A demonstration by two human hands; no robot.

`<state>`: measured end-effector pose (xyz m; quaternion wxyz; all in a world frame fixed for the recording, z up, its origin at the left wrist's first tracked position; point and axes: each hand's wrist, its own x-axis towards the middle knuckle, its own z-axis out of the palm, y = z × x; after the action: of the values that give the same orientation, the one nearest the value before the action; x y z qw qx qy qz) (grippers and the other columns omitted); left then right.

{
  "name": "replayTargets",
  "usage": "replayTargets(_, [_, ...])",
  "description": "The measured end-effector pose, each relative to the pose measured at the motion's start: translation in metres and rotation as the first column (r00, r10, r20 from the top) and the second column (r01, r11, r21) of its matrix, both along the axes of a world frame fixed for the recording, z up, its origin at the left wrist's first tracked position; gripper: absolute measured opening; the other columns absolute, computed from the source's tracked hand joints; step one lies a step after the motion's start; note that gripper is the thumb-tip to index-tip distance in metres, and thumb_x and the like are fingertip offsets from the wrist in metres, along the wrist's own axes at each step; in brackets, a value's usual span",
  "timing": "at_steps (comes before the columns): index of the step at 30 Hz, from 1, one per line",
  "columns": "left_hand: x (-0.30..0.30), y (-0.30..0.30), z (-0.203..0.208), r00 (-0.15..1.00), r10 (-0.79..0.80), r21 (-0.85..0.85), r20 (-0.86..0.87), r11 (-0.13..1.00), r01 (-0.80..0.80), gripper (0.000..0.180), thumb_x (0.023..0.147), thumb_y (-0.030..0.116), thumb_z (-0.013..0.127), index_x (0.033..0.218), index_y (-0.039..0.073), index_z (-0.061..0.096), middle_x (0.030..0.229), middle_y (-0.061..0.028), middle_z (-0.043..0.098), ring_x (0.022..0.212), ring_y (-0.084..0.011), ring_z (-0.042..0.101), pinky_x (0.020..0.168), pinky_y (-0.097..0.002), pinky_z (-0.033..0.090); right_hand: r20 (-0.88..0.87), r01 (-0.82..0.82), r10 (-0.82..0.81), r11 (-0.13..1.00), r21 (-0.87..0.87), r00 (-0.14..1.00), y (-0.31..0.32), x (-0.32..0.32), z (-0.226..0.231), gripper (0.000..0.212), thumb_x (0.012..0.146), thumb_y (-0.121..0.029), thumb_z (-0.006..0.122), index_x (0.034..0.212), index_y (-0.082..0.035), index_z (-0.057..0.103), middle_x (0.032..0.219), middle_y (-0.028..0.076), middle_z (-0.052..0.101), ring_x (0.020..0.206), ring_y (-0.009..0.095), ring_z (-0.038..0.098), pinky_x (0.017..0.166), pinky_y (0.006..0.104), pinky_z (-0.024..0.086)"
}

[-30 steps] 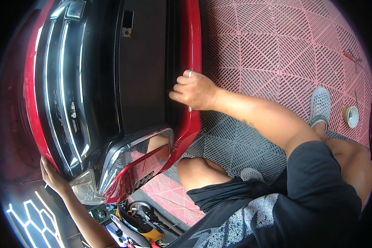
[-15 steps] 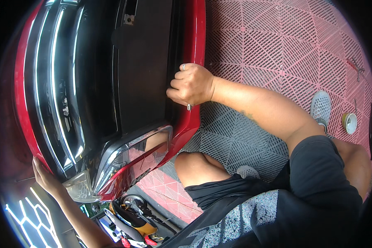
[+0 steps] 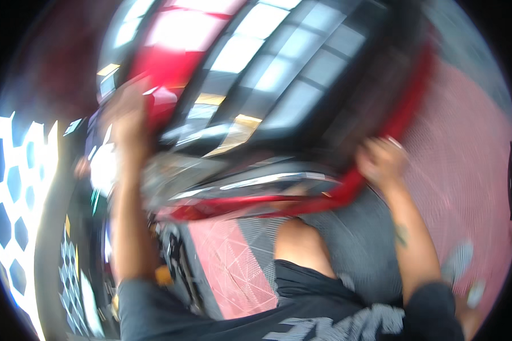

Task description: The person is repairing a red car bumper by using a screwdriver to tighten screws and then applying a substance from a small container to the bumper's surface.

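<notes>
The right hand (image 3: 383,161) is curled on the red edge (image 3: 408,111) of the car (image 3: 267,105). The left hand (image 3: 129,111) is too blurry to tell its grip. The car is just past the bare knee (image 3: 301,241).
</notes>
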<state>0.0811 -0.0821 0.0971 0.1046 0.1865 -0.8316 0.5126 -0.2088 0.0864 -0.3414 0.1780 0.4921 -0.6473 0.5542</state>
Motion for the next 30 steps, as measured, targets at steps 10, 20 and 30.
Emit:
replayTargets(10, [-0.063, 0.063, -0.039, 0.698, 0.332, 0.554, -0.634, 0.825, 0.111, 0.051, 0.092, 0.054, 0.064, 0.116, 0.013, 0.082, 0.1, -0.018, 0.081, 0.1, -0.0394, 0.077, 0.094, -0.0497, 0.059, -0.156, -0.074, 0.07, 0.997, -0.019, 0.985, 0.015, -0.024, -0.073, 0.011, 0.094, -0.002, 0.068, 0.098, 0.008, 0.069, 0.092, 0.025, 0.072, 0.082, 0.045, 0.069, 0.077, 0.0513, 0.054])
replayTargets(20, [-0.068, 0.061, -0.033, 0.669, 0.303, 0.522, -0.679, 0.839, 0.15, 0.049, 0.092, 0.053, 0.065, 0.113, 0.013, 0.084, 0.096, -0.0187, 0.081, 0.097, -0.0388, 0.078, 0.093, -0.0481, 0.06, -0.155, -0.095, 0.111, 0.99, 0.107, 0.982, 0.011, -0.025, -0.069, 0.015, 0.094, -0.004, 0.065, 0.103, 0.006, 0.069, 0.091, 0.025, 0.07, 0.083, 0.045, 0.066, 0.077, 0.0517, 0.053])
replayTargets(30, [-0.061, 0.062, -0.036, 0.683, 0.296, 0.5, -0.668, 0.858, 0.117, 0.048, 0.095, 0.052, 0.064, 0.109, 0.011, 0.083, 0.095, -0.0194, 0.08, 0.095, -0.0406, 0.077, 0.089, -0.0499, 0.059, -0.155, -0.057, 0.085, 0.982, 0.177, 0.984, 0.026, -0.016, -0.047, 0.02, 0.092, -0.008, 0.073, 0.108, 0.003, 0.07, 0.088, 0.023, 0.069, 0.083, 0.042, 0.062, 0.08, 0.0513, 0.049])
